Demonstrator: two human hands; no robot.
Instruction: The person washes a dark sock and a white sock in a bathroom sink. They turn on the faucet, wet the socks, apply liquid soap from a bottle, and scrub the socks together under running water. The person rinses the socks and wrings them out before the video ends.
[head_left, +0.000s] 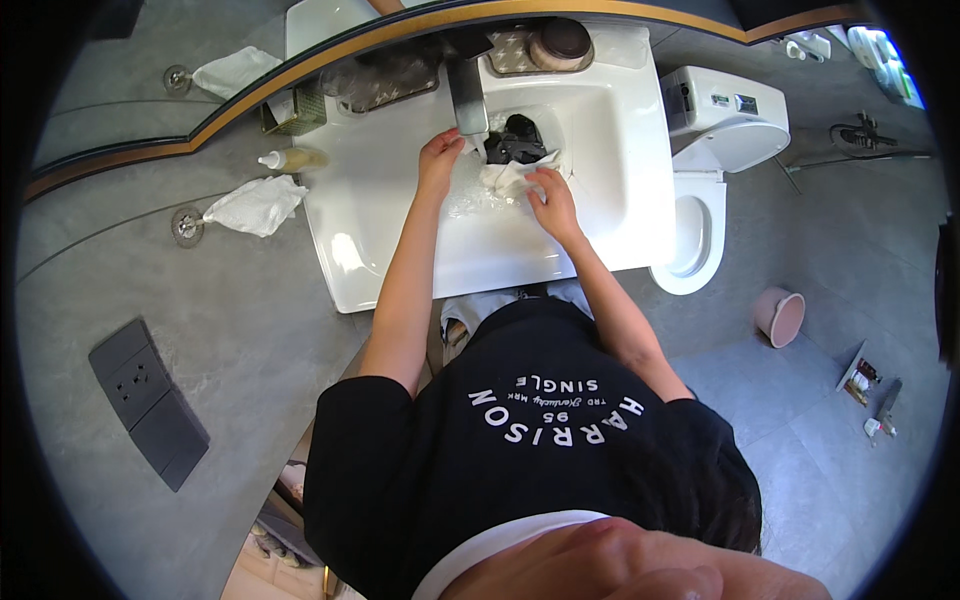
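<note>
Dark wet fabric and a white cloth lie together in the white washbasin, just right of the faucet spout. Shallow water with small splashes shows around them. My left hand is at the tip of the faucet, its fingers bent close together; whether it grips anything there is unclear. At the near edge of the white cloth is my right hand, fingers spread and curved, the fingertips at the cloth without a visible grip.
A tray with a dark-lidded jar stands behind the basin. On the left are a squeeze bottle, a wire basket and a hanging white towel. A mirror edge overhangs the back. A toilet and pink bucket are at right.
</note>
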